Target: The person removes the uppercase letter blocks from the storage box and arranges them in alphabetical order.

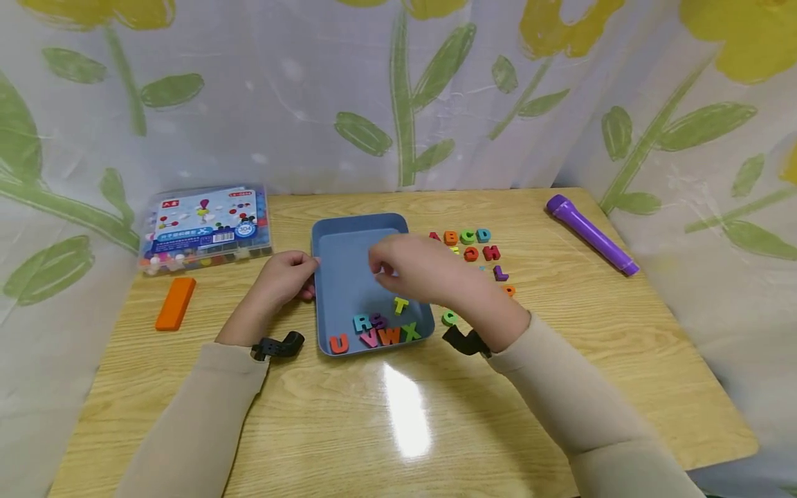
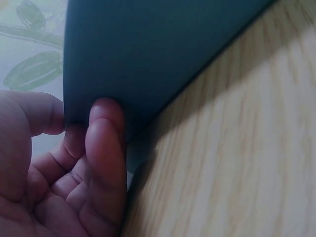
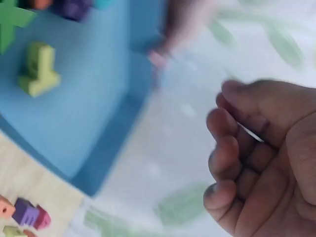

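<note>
Left hand: my left hand point(image 1: 283, 277) rested on the table point(image 1: 398, 429) at the left edge of the blue tray point(image 1: 349, 277). In the left wrist view my fingers point(image 2: 103, 148) were curled against the outer wall of the tray point(image 2: 163, 54) and touched it, with the thumb near its rim. So this hand held the tray at its side.

Right hand: my right hand point(image 1: 414, 266) hovered over the middle of the tray, above the floor of it. In the right wrist view my fingers point(image 3: 232, 148) were curled loosely toward the palm, and I saw nothing between them. I could not tell for sure if a small thing was hidden inside.

Tray: it stood in the middle of the table, flat on the wood, between my two hands.

Letters in the tray: a yellow T point(image 1: 400, 304) lay alone, near my right hand. At the near wall lay a row of letters, R S point(image 1: 370, 321) and under them U V W X point(image 1: 373, 339).

Letters on the table: to the right of the tray lay more letters, A B C D point(image 1: 459, 236) in the far row, and some others partly hidden behind my right hand.

Other things: an orange block point(image 1: 176, 303) and a clear plastic box point(image 1: 205, 228) were at the left side, a purple flashlight point(image 1: 591, 234) was at the far right.
</note>
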Demonstrator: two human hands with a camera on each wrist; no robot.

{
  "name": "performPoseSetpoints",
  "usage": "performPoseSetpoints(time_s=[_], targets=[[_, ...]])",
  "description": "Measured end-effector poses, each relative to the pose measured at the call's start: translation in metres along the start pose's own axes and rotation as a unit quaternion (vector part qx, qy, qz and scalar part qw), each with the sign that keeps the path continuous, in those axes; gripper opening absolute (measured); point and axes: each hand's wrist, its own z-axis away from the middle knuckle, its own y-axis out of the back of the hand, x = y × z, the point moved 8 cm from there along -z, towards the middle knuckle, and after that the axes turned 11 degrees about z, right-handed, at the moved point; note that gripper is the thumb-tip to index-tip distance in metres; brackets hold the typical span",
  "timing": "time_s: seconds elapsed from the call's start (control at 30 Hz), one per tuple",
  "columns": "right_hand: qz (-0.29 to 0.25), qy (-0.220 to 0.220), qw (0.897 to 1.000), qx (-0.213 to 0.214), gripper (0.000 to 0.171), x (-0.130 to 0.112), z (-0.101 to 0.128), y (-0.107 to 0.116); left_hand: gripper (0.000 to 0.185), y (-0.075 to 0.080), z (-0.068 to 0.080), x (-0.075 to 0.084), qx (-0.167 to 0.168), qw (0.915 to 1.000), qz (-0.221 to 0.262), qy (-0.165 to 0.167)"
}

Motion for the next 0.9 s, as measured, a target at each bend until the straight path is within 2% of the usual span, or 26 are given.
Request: performPoseSetpoints(time_s=[0.1,0.2,0.47,0.57,0.7,0.9], targets=[[0.051,0.036,0.995,-0.076,0.014,-0.015,-0.022,-0.025,0.036,0.000,0.001,0.000,-0.001,1.0000,0.003,0.000],[0.068,0.038,0.990,-0.118,0.020,-0.018,-0.035,-0.041,0.036,0.000,0.001,-0.001,0.001,1.0000,0.002,0.001],[0.052,0.056,0.983,-0.166,0.025,-0.023,-0.049,-0.068,0.036,0.001,0.000,0.000,0.007,1.0000,0.000,0.000],[0.065,0.064,0.979,-0.184,0.029,-0.028,-0.049,-0.078,0.037,0.001,-0.001,0.001,0.007,1.0000,-0.002,-0.002],[0.081,0.066,0.976,-0.192,0.030,-0.032,-0.048,-0.086,0.037,0.001,0.000,0.001,0.002,1.0000,0.000,-0.004],[0.087,0.058,0.977,-0.187,0.025,-0.031,-0.051,-0.091,0.036,0.001,0.000,0.000,0.003,1.0000,0.002,-0.002]])
